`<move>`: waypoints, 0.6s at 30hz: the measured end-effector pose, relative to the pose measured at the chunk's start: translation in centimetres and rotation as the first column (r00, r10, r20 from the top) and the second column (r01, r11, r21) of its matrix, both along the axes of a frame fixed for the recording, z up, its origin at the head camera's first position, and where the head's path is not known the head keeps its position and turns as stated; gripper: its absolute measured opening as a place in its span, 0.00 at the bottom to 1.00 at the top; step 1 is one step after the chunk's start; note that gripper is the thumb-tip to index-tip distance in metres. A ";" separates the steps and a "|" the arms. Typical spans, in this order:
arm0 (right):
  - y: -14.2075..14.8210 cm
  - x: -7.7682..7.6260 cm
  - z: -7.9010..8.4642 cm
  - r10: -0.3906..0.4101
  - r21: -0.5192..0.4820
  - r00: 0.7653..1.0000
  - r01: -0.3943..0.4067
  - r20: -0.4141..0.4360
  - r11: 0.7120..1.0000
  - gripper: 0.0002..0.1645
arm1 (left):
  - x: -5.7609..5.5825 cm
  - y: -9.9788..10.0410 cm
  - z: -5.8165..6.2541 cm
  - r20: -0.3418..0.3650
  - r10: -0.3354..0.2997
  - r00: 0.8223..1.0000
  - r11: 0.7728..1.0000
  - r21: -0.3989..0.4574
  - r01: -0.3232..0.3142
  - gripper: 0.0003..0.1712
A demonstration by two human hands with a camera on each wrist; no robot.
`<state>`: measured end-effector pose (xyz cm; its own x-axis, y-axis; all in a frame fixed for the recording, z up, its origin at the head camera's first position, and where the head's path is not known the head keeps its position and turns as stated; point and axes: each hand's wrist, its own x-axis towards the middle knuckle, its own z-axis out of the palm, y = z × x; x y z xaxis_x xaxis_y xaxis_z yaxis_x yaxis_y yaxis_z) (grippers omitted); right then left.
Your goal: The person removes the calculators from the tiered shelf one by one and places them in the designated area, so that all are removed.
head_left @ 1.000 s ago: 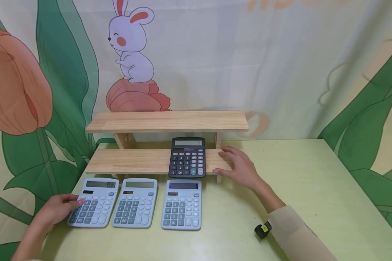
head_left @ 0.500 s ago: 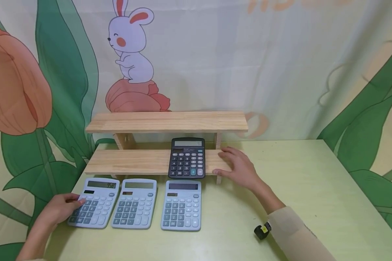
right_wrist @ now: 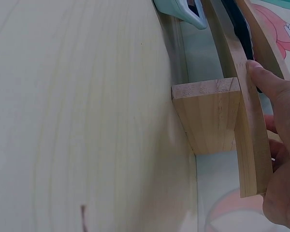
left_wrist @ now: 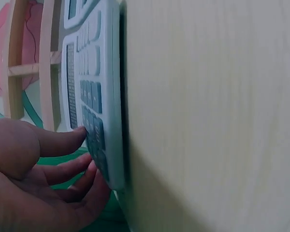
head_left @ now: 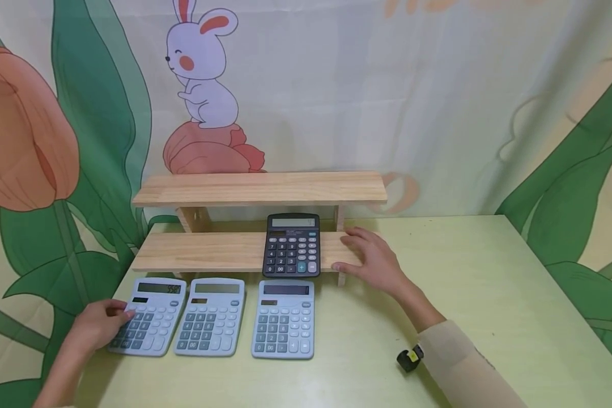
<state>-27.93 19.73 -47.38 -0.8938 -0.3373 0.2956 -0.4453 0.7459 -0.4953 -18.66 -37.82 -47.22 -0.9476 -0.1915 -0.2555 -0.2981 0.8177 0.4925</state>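
Observation:
My left hand (head_left: 98, 324) is at the leftmost light-blue calculator (head_left: 155, 326), its thumb on the key face and its fingers along the left edge, pinching it. In the left wrist view the same calculator (left_wrist: 97, 92) lies low over the table. Two more light-blue calculators, one in the middle (head_left: 210, 317) and one on the right (head_left: 284, 320), lie in the row beside it. A black calculator (head_left: 292, 246) leans on the lower shelf of the wooden stand (head_left: 209, 250). My right hand (head_left: 372, 260) rests on that shelf's right end, thumb near the front edge, fingers spread toward the back.
The stand's upper shelf (head_left: 260, 188) runs behind the lower one. A small black object with a yellow mark (head_left: 410, 358) is at the right sleeve (head_left: 464, 357). Behind the pale green table (head_left: 489, 283) hangs a printed curtain (head_left: 311, 85) with a rabbit and tulips.
My left hand and forearm have shifted slightly to the right, still pinching the leftmost calculator. My right hand stays on the shelf, and the calculators lie as before.

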 end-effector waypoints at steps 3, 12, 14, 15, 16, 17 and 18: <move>0.1 0.0 0.0 0.003 0.004 1.000 -0.003 0.001 1.000 0.46 | 0.1 0.9 0.8 -0.099 -0.007 0.995 0.999 -0.047 0.003 0.29; 0.0 0.2 0.2 -0.004 0.008 1.000 0.004 0.014 1.000 0.45 | 1.3 5.8 5.4 -0.423 -0.076 0.903 0.997 -0.059 0.056 0.25; -0.1 0.2 0.2 -0.007 0.006 1.000 0.007 0.013 1.000 0.45 | 1.6 7.6 6.4 -0.471 -0.086 0.878 0.996 -0.035 0.078 0.24; -0.1 0.2 0.2 -0.008 0.006 1.000 0.008 0.012 1.000 0.45 | 1.6 8.5 6.8 -0.494 -0.093 0.865 0.995 -0.027 0.092 0.23; -0.1 0.2 0.2 -0.008 0.005 1.000 0.008 0.011 1.000 0.45 | 1.7 9.4 7.1 -0.518 -0.100 0.850 0.994 -0.018 0.106 0.23; -0.1 0.2 0.2 -0.007 0.003 1.000 0.007 0.011 1.000 0.45 | 1.7 10.2 7.3 -0.540 -0.110 0.834 0.992 -0.015 0.121 0.22; -0.1 0.2 0.2 -0.006 0.003 1.000 0.006 0.009 1.000 0.45 | 1.6 11.1 7.5 -0.559 -0.118 0.821 0.991 -0.014 0.133 0.22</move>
<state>-27.73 19.63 -47.20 -0.8986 -0.3327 0.2861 -0.4360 0.7502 -0.4971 -17.02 -26.67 -39.77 -0.9454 -0.0618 0.3201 0.1376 0.8145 0.5637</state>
